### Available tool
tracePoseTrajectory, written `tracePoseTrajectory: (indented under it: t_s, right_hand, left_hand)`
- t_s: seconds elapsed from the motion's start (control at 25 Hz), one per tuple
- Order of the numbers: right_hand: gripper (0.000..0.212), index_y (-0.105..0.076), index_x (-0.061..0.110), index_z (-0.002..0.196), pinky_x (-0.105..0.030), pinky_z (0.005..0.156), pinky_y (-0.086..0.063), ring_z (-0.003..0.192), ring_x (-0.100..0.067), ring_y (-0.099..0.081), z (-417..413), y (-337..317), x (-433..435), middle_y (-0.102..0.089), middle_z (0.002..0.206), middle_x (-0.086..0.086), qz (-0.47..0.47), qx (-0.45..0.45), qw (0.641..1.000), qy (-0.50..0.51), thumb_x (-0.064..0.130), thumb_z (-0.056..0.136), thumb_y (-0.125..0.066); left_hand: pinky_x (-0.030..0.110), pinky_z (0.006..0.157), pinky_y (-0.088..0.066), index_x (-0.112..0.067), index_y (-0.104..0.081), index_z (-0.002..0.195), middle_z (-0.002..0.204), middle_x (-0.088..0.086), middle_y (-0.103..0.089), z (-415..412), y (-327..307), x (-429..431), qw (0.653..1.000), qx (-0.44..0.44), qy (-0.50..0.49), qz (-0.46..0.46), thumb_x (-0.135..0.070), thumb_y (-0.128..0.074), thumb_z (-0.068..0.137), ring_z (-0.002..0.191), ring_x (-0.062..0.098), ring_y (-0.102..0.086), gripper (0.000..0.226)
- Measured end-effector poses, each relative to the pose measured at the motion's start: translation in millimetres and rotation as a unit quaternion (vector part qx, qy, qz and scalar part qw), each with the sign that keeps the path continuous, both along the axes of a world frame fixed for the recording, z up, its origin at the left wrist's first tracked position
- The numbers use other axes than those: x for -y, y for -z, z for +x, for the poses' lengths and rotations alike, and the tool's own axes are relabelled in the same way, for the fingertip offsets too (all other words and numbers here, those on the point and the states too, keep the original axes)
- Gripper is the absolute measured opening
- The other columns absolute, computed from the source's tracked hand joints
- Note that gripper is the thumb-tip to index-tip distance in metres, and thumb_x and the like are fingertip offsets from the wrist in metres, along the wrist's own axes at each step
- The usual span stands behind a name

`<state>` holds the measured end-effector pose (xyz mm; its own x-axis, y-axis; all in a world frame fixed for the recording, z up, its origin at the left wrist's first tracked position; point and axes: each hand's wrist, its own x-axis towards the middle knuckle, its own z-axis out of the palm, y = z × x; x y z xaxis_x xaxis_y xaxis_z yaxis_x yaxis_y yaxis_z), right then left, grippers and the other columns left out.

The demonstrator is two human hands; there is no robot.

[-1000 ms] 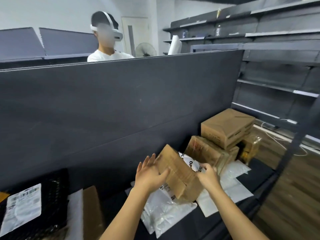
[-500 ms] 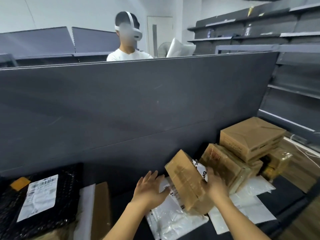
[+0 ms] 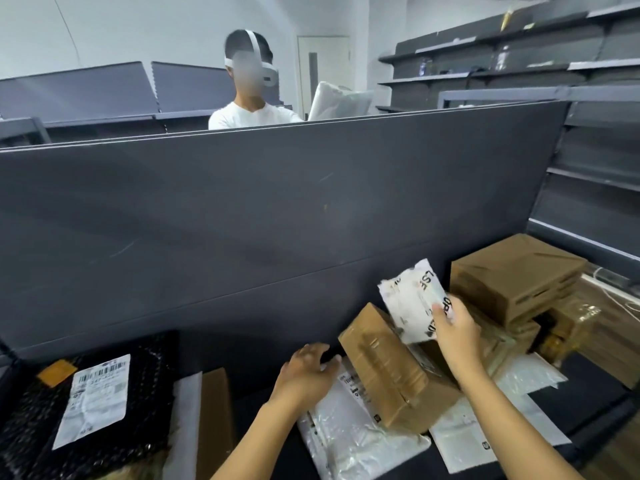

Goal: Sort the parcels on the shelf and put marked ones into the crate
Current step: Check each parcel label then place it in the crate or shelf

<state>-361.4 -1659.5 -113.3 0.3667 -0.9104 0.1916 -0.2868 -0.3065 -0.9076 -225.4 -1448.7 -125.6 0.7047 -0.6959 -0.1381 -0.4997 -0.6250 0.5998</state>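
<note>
Hands apart: left hand point(image 3: 308, 372) loose beside cardboard box point(image 3: 391, 368), right hand point(image 3: 457, 327) pinching white mailer point(image 3: 412, 303), its print partly covered.

A glossy, crinkled plastic mailer point(image 3: 412, 299) is being pinched by the right fingers point(image 3: 440, 320); below them, a matt cardboard box point(image 3: 384, 362) is being bound by shiny tape.

Parcel sorting stockroom, dark metal shelving point(image 3: 519, 67), stacked cardboard boxes point(image 3: 516, 275), labelled mailer bags point(image 3: 346, 441)
</note>
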Motion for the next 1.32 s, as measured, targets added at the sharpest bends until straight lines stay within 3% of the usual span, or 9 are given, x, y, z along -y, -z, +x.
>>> tracePoseTrajectory:
  t_s: [0.12, 0.28, 0.48, 0.6, 0.8, 0.92, 1.08, 1.16, 1.32]
  right_hand:
    - [0.018, -0.059, 0.014, 0.111, -0.040, 0.068, -0.059, 0.093, -0.023, -0.068, 3, -22, -27, -0.071, 0.105, -0.007, 0.287, 0.274, 0.910, -0.122, 0.019, 0.097, -0.048]
    - [0.019, -0.062, 0.011, 0.109, -0.032, 0.053, -0.058, 0.078, -0.021, -0.074, 10, -8, -72, -0.076, 0.093, -0.008, 0.402, 0.291, 0.842, -0.213, 0.015, 0.096, -0.048]
    - [0.020, -0.062, 0.015, 0.109, -0.042, 0.072, -0.060, 0.087, -0.021, -0.072, 21, 4, -100, -0.075, 0.099, -0.006, 0.357, 0.242, 0.867, -0.250, 0.011, 0.091, -0.055]
    - [0.020, -0.064, 0.012, 0.105, -0.035, 0.067, -0.060, 0.086, -0.021, -0.073, 28, -6, -113, -0.075, 0.098, -0.008, 0.322, 0.241, 0.879, -0.256, 0.016, 0.086, -0.063]
    - [0.012, -0.068, 0.019, 0.092, -0.031, 0.063, -0.059, 0.080, -0.017, -0.073, 41, -30, -134, -0.076, 0.089, -0.004, 0.221, 0.186, 0.913, -0.288, 0.011, 0.084, -0.067]
    - [0.025, -0.071, 0.023, 0.085, -0.026, 0.048, -0.053, 0.069, -0.014, -0.072, 44, -28, -148, -0.076, 0.081, -0.002, 0.278, 0.207, 0.885, -0.310, 0.001, 0.084, -0.061]
    - [0.022, -0.064, 0.012, 0.099, -0.029, 0.051, -0.055, 0.071, -0.016, -0.072, 51, -8, -170, -0.076, 0.084, -0.005, 0.367, 0.278, 0.837, -0.297, -0.002, 0.085, -0.057]
    - [0.023, -0.063, 0.012, 0.103, -0.029, 0.056, -0.058, 0.077, -0.017, -0.073, 56, -2, -177, -0.076, 0.089, -0.007, 0.408, 0.329, 0.802, -0.285, 0.000, 0.084, -0.058]
    - [0.030, -0.061, 0.009, 0.113, -0.032, 0.061, -0.060, 0.078, -0.020, -0.074, 61, 9, -188, -0.076, 0.092, -0.010, 0.464, 0.327, 0.764, -0.306, 0.006, 0.083, -0.061]
  left_hand:
    - [0.024, 0.093, -0.040, -0.024, -0.048, 0.135, 0.135, -0.006, -0.054, -1, -14, 1, 0.971, -0.166, -0.052, -0.162, -0.054, -0.051, 0.088, 0.122, 0.013, -0.052, 0.056]
    - [0.032, 0.082, -0.056, -0.017, -0.060, 0.118, 0.108, 0.000, -0.073, 4, -31, -9, 0.873, -0.353, -0.046, -0.333, -0.033, -0.058, 0.091, 0.100, 0.018, -0.070, 0.031]
    - [0.030, 0.074, -0.058, -0.019, -0.065, 0.108, 0.102, 0.001, -0.075, 15, -37, -45, 0.876, -0.314, -0.048, -0.364, -0.020, -0.058, 0.092, 0.094, 0.018, -0.072, 0.017]
    - [0.031, 0.076, -0.057, -0.018, -0.067, 0.108, 0.104, 0.004, -0.075, 20, -33, -62, 0.881, -0.332, -0.046, -0.335, -0.021, -0.055, 0.094, 0.094, 0.020, -0.072, 0.019]
    - [0.037, 0.074, -0.057, -0.011, -0.065, 0.109, 0.102, 0.009, -0.075, 24, -25, -78, 0.834, -0.390, -0.115, -0.374, -0.019, -0.050, 0.096, 0.089, 0.023, -0.071, 0.022]
    - [0.034, 0.066, -0.056, -0.009, -0.061, 0.113, 0.101, 0.010, -0.073, 25, -21, -84, 0.800, -0.374, -0.190, -0.429, -0.026, -0.063, 0.089, 0.087, 0.022, -0.071, 0.030]
    - [0.029, 0.063, -0.057, -0.005, -0.057, 0.115, 0.099, 0.010, -0.074, 22, -25, -88, 0.747, -0.381, -0.226, -0.496, -0.017, -0.067, 0.086, 0.084, 0.021, -0.073, 0.032]
    - [0.028, 0.066, -0.057, -0.006, -0.057, 0.116, 0.101, 0.007, -0.075, 14, -29, -87, 0.757, -0.373, -0.172, -0.509, -0.011, -0.069, 0.082, 0.090, 0.022, -0.073, 0.036]
    - [0.026, 0.077, -0.055, -0.024, -0.054, 0.111, 0.110, 0.001, -0.068, 2, -36, -100, 0.845, -0.234, -0.143, -0.458, -0.005, -0.067, 0.075, 0.100, 0.017, -0.067, 0.042]
